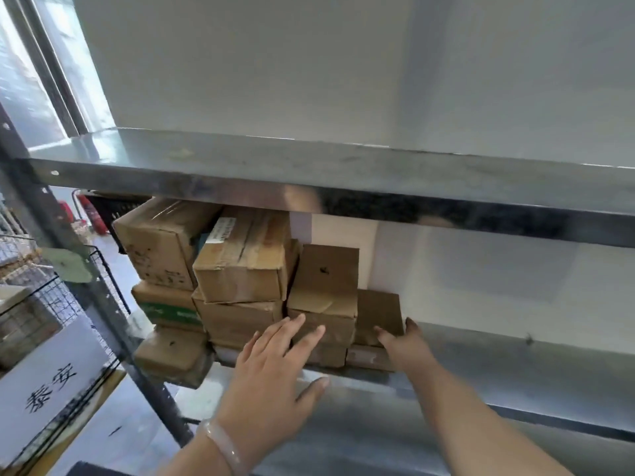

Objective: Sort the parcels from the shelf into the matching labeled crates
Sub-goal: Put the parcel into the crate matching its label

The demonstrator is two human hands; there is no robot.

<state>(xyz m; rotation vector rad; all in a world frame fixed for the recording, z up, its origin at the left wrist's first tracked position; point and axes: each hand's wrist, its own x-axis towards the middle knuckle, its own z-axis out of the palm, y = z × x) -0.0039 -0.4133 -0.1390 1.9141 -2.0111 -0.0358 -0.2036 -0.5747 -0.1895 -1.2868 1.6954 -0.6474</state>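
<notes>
Several brown cardboard parcels are stacked on the left part of a metal shelf [481,369]. My left hand [275,379] is open, its straight fingers touching the front of a low parcel [330,329] in the stack. My right hand [402,345] reaches to a small brown parcel [376,310] at the stack's right end, with the thumb at its right edge and the fingers on its front. Whether it has a firm hold is not clear. A taller parcel [326,280] stands just left of the small one. A wire crate [48,365] with a white label sits at the lower left.
An upper metal shelf [309,173] hangs over the parcels. A grey upright post [86,286] stands at the left. Beyond it are wire baskets [20,255] and a red fire extinguisher [92,214]. The right part of the lower shelf shows bare metal.
</notes>
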